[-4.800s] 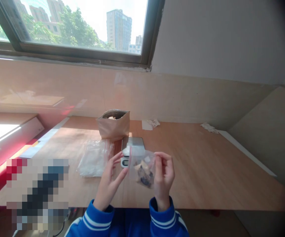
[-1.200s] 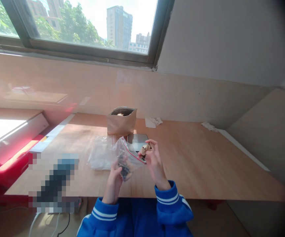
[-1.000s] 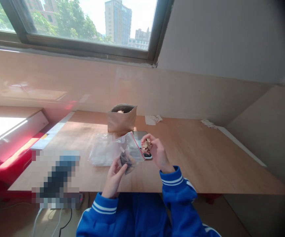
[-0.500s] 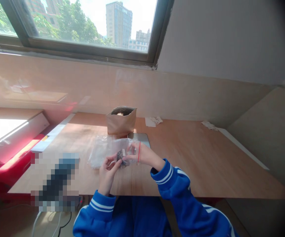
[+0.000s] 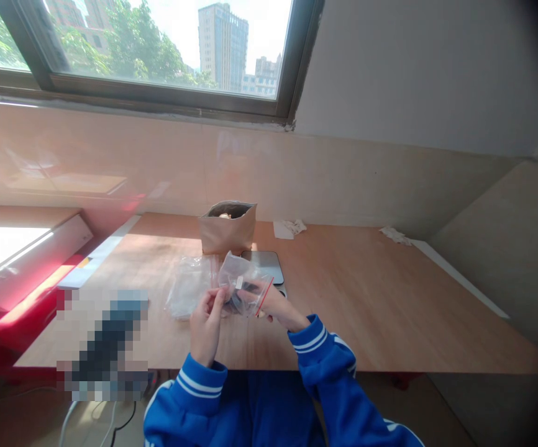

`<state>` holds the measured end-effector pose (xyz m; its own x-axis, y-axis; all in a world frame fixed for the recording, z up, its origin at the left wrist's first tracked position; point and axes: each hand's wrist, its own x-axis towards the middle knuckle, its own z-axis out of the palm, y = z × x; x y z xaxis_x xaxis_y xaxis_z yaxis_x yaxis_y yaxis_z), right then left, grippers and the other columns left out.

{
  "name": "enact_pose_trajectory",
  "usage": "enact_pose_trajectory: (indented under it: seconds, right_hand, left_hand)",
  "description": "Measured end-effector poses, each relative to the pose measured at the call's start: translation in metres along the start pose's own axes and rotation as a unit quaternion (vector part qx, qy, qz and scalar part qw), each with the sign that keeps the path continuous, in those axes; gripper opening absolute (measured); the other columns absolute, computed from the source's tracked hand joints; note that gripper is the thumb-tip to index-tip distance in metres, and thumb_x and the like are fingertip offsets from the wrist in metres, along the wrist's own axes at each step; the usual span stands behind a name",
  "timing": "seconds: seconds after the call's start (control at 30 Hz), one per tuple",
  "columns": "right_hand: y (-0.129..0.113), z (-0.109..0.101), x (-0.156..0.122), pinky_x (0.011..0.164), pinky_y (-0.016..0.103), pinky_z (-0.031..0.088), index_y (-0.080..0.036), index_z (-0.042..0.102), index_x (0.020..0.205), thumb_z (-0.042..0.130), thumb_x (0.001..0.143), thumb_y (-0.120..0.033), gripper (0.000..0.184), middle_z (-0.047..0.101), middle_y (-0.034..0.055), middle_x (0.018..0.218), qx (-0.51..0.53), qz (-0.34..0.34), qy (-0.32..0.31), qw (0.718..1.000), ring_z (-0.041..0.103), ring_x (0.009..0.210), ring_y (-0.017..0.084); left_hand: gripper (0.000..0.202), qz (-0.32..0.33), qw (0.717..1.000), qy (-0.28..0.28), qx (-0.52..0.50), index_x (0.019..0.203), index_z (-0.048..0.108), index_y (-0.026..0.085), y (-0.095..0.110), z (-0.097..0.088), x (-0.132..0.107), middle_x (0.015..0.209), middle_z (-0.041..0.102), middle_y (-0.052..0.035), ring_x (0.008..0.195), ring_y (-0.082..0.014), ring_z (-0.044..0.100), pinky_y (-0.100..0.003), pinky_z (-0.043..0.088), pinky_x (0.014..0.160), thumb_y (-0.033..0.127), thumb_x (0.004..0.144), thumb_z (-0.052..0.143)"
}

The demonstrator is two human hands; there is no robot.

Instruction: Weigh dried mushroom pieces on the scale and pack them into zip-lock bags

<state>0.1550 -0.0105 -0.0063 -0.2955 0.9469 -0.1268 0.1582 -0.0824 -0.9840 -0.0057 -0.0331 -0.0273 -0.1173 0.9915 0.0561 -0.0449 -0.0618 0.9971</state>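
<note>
A clear zip bag (image 5: 238, 267) with a red strip along its mouth is between my hands above the table. Inside it is a dark bundle (image 5: 235, 303) with a small white label; its exact kind does not show. My left hand (image 5: 207, 316) pinches the bag's left side near the bundle. My right hand (image 5: 273, 303) reaches in through the mouth, its fingers seen through the plastic, closed at the dark bundle. Just left of the held bag lies a pile of flat clear plastic bags (image 5: 185, 292). A silver flat-topped device (image 5: 269, 264), resembling a small scale, is behind my right hand.
A brown paper bag (image 5: 227, 233) stands upright with its top open near the wall. White paper scraps (image 5: 290, 228) lie along the back of the wooden table (image 5: 366, 298). A blurred-out dark object (image 5: 110, 341) and cables (image 5: 122, 422) are at the left front.
The zip bag has tilted, its closed end now higher and its red-edged mouth slanting down to the right. My left hand has shifted slightly right; my right hand has turned and lowered.
</note>
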Motion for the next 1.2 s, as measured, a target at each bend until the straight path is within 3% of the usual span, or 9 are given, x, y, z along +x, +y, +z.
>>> enact_pose_trajectory:
  seconds: [0.2,0.3,0.4,0.53,0.63,0.73,0.83,0.97,1.2]
  right_hand:
    - [0.004,-0.008,-0.003,0.026,0.012,0.018,-0.016,0.065,0.096,0.065,0.071,-0.056,0.047,0.059,-0.0032,0.057,0.112,0.041,0.066,0.991,0.035,0.033,0.002]
    - [0.002,-0.018,-0.002,0.026,0.014,0.016,-0.016,0.063,0.103,0.065,0.072,-0.055,0.050,0.060,-0.0025,0.060,0.157,0.016,0.092,0.983,0.031,0.033,0.001]
    - [-0.014,-0.030,0.009,0.027,0.016,0.019,-0.017,0.061,0.101,0.065,0.071,-0.056,0.049,0.058,-0.0025,0.061,0.157,-0.040,0.171,0.972,0.033,0.034,0.003]
    - [-0.068,-0.044,0.046,0.034,0.017,0.029,-0.019,0.056,0.098,0.063,0.072,-0.054,0.044,0.060,-0.0016,0.071,0.085,-0.178,0.268,0.943,0.041,0.042,0.004]
    - [-0.113,-0.053,0.088,0.060,0.019,0.045,-0.018,0.055,0.094,0.061,0.076,-0.049,0.036,0.063,0.0019,0.088,-0.041,-0.293,0.300,0.907,0.058,0.071,0.010]
    - [-0.140,-0.054,0.129,0.076,0.026,0.046,-0.017,0.053,0.100,0.057,0.080,-0.044,0.033,0.062,0.0047,0.097,-0.175,-0.314,0.323,0.876,0.060,0.091,0.016]
    - [-0.142,-0.047,0.153,0.079,0.031,0.045,-0.019,0.053,0.103,0.055,0.082,-0.042,0.031,0.064,0.0045,0.097,-0.301,-0.265,0.308,0.863,0.060,0.092,0.020]
    - [-0.127,-0.033,0.157,0.078,0.032,0.045,-0.023,0.056,0.100,0.054,0.082,-0.041,0.025,0.066,0.0029,0.099,-0.389,-0.226,0.285,0.847,0.061,0.091,0.021]
    - [-0.124,-0.037,0.144,0.080,0.031,0.045,-0.022,0.060,0.097,0.057,0.080,-0.053,0.036,0.068,0.0026,0.093,-0.363,-0.232,0.256,0.865,0.063,0.090,0.021]
  left_hand:
    - [0.039,-0.001,0.995,0.098,0.016,0.093,0.054,0.016,0.002,-0.008,0.012,0.089,0.068,-0.0068,0.071,-0.0170,0.066,-0.028,0.054,0.060,0.053,0.081,0.053]
    - [0.036,-0.003,0.985,0.173,0.022,0.094,0.046,0.019,-0.004,-0.023,0.028,0.091,0.066,-0.0054,0.053,-0.0124,0.061,-0.024,0.047,0.041,0.053,0.083,0.046]
    - [0.030,0.006,0.972,0.218,0.087,0.093,0.043,0.021,-0.023,-0.039,0.047,0.091,0.065,-0.0043,0.048,-0.0115,0.057,-0.023,0.042,0.037,0.050,0.086,0.041]
    - [0.018,-0.030,0.945,0.182,0.271,0.080,0.045,0.021,-0.056,-0.052,0.062,0.076,0.065,-0.0043,0.060,-0.0170,0.060,-0.028,0.046,0.054,0.038,0.083,0.044]
    - [0.019,-0.009,0.931,0.153,0.332,0.080,0.050,0.021,-0.073,-0.056,0.063,0.074,0.065,-0.0049,0.070,-0.0209,0.062,-0.031,0.045,0.065,0.039,0.082,0.044]
    - [0.024,-0.011,0.929,0.144,0.340,0.083,0.053,0.020,-0.079,-0.059,0.063,0.075,0.065,-0.0047,0.068,-0.0205,0.061,-0.031,0.044,0.065,0.042,0.083,0.042]
    - [0.025,-0.003,0.927,0.141,0.347,0.083,0.054,0.020,-0.078,-0.060,0.062,0.076,0.065,-0.0051,0.069,-0.0209,0.061,-0.031,0.043,0.066,0.042,0.083,0.041]
    - [0.024,0.009,0.929,0.145,0.339,0.079,0.054,0.021,-0.078,-0.060,0.061,0.074,0.064,-0.0045,0.072,-0.0212,0.061,-0.031,0.044,0.067,0.041,0.082,0.042]
    - [0.027,0.023,0.947,0.140,0.290,0.079,0.053,0.020,-0.085,-0.063,0.063,0.073,0.062,-0.0035,0.071,-0.0199,0.061,-0.030,0.046,0.067,0.046,0.081,0.043]
